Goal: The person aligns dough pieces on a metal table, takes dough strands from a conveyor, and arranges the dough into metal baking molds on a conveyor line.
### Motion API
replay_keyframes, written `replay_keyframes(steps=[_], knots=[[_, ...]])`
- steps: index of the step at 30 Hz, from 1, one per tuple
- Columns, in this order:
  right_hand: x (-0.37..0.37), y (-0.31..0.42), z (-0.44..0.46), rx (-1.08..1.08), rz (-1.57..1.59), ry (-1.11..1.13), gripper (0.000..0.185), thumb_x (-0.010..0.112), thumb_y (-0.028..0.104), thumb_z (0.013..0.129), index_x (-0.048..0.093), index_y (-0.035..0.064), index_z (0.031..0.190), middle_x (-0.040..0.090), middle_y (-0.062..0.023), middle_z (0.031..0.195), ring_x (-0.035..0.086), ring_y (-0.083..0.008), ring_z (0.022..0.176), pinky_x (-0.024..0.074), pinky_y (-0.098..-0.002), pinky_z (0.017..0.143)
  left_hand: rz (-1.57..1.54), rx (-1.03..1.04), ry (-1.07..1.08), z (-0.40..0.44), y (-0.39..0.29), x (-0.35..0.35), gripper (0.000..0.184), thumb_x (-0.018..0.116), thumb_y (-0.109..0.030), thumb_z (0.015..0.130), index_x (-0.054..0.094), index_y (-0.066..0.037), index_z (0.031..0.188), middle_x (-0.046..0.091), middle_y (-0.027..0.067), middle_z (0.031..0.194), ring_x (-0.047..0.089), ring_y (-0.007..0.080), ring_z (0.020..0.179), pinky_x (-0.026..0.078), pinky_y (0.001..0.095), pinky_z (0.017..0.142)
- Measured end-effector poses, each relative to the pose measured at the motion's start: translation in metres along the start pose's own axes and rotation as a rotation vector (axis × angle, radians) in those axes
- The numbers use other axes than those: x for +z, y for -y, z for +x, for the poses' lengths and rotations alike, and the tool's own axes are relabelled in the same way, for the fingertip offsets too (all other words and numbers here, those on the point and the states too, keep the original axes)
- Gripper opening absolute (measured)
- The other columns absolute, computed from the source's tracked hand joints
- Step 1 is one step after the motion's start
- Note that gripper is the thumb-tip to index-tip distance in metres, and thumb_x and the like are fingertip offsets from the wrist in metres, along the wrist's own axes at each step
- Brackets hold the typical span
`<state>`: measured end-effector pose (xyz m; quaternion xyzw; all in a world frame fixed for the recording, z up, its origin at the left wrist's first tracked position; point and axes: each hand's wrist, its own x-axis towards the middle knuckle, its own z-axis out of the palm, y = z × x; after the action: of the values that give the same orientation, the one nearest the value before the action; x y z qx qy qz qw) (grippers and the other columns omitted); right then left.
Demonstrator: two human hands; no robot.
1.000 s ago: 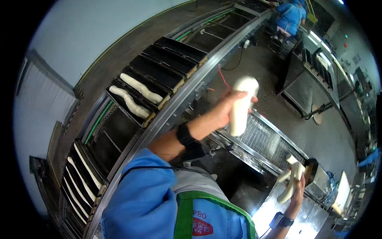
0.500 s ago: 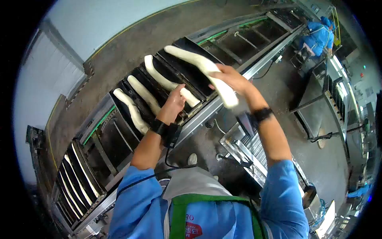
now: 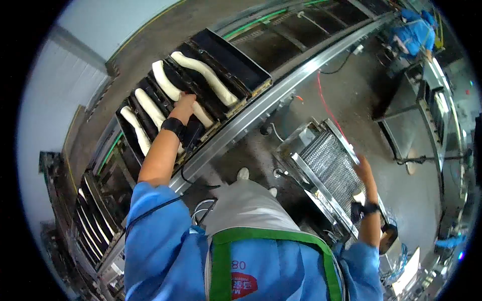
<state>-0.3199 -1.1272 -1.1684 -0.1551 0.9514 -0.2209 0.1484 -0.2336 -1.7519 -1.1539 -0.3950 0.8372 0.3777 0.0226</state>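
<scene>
My left hand [image 3: 185,104] is closed around the middle of a pale dough strip [image 3: 165,80], which lies in the third trough of a black tray set. Another dough strip [image 3: 208,78] lies in the trough to its right, with neither hand on it. To the left, two more strips [image 3: 149,108] [image 3: 134,125] rest in their own troughs. My right hand [image 3: 363,169] is at the far side of a metal mesh belt [image 3: 329,163], away from the trays. Motion blurs its fingers, and no dough shows in it.
A black trough [image 3: 233,57] without dough sits at the right of the set. The steel conveyor rail [image 3: 241,123] runs diagonally in front of the trays. Filled trays [image 3: 93,220] stand at the lower left. A person in blue [image 3: 416,35] is at the upper right.
The strip my right hand was holding now lies in the fourth trough. That hand has let go and moved right to the mesh belt. My left hand remains at the third strip.
</scene>
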Motion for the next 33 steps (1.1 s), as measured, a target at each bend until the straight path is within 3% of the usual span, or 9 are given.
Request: replay_keyframes(steps=[3,4,10,12,13,18,24,27,33], knots=[[0.012,-0.139,-0.091,0.244,-0.298,0.037,0.038,0.048,0.004,0.071,0.045,-0.0006,0.109,0.052,-0.0205,0.102,0.048,-0.0347,0.098,0.0400,-0.0385,0.082,-0.234,0.199,0.088,-0.032,-0.001,-0.015,0.020,0.044,-0.005,0.075,0.050,-0.002,0.094,0.048,0.0069,0.082,0.046,0.0163,0.070,0.039,0.0277,0.061],[0.031,-0.214,-0.125,-0.018,-0.304,-0.040,0.043,0.044,0.004,0.071,0.039,0.0001,0.114,0.053,-0.0208,0.101,0.048,-0.0358,0.097,0.0399,-0.0413,0.081,-0.649,-0.128,0.198,-0.050,-0.023,-0.016,0.016,0.045,-0.011,0.077,0.050,-0.004,0.091,0.049,0.0044,0.081,0.047,0.0137,0.070,0.039,0.0268,0.061],[0.017,-0.183,-0.162,0.689,-0.444,0.208,0.062,0.061,0.012,0.063,0.034,0.0111,0.119,0.046,-0.0141,0.113,0.038,-0.0331,0.111,0.0335,-0.0514,0.086,-0.805,-0.172,-0.003,-0.013,0.023,0.008,0.021,0.047,-0.006,0.074,0.047,-0.002,0.094,0.050,0.0109,0.082,0.050,0.0242,0.065,0.041,0.0370,0.053],[0.012,-0.182,-0.154,0.774,-0.536,0.171,0.062,0.064,0.014,0.061,0.037,0.0125,0.117,0.042,-0.0127,0.117,0.036,-0.0333,0.111,0.0312,-0.0536,0.087,-0.280,-0.438,-0.212,0.024,0.052,0.007,0.036,0.045,-0.012,0.078,0.043,-0.009,0.114,0.048,0.0154,0.101,0.049,0.0267,0.082,0.040,0.0415,0.067],[0.000,-0.175,-0.142,0.710,-0.541,0.297,0.069,0.068,0.016,0.060,0.034,0.0121,0.121,0.038,-0.0151,0.123,0.033,-0.0317,0.115,0.0292,-0.0544,0.089,-0.458,-0.190,-0.061,0.008,0.056,-0.006,0.023,0.041,-0.016,0.079,0.042,-0.002,0.097,0.045,0.0075,0.075,0.039,0.0167,0.051,0.031,0.0307,0.042],[-0.028,-0.213,-0.102,0.215,0.446,-0.035,0.040,0.060,0.013,0.068,0.049,-0.0021,0.103,0.057,-0.0127,0.083,0.056,-0.0275,0.063,0.0461,-0.0363,0.059,-0.645,-0.344,-0.119,-0.037,0.016,-0.005,0.062,0.035,-0.004,0.078,0.011,-0.019,0.133,0.039,0.0121,0.116,0.049,0.0253,0.087,0.043,0.0399,0.063],[-0.097,0.023,0.022,0.038,0.889,-0.011,0.048,0.056,0.025,0.075,0.042,-0.0073,0.108,0.054,-0.0119,0.089,0.054,-0.0155,0.074,0.0450,-0.0273,0.060,-0.614,-0.531,-0.079,-0.080,-0.005,-0.007,0.066,0.046,-0.008,0.076,0.016,-0.026,0.131,0.027,0.0138,0.129,0.036,0.0333,0.110,0.029,0.0576,0.082],[-0.092,0.102,0.088,-0.106,1.108,0.076,0.049,0.055,0.023,0.076,0.038,-0.0043,0.114,0.052,-0.0122,0.094,0.055,-0.0166,0.075,0.0479,-0.0269,0.062,-0.157,-0.267,-0.458,-0.067,0.003,0.017,0.061,0.053,-0.015,0.073,0.028,-0.019,0.128,0.011,0.0196,0.134,0.021,0.0332,0.120,0.023,0.0349,0.097],[-0.089,0.273,0.175,-0.356,1.537,0.453,0.036,0.053,0.019,0.080,0.042,-0.0003,0.108,0.052,-0.0117,0.092,0.058,-0.0198,0.073,0.0509,-0.0278,0.064,-0.059,-0.032,-0.328,-0.077,-0.037,0.023,0.054,0.054,-0.018,0.074,0.036,-0.018,0.124,0.013,0.0137,0.136,0.014,0.0316,0.124,0.020,0.0369,0.098]])
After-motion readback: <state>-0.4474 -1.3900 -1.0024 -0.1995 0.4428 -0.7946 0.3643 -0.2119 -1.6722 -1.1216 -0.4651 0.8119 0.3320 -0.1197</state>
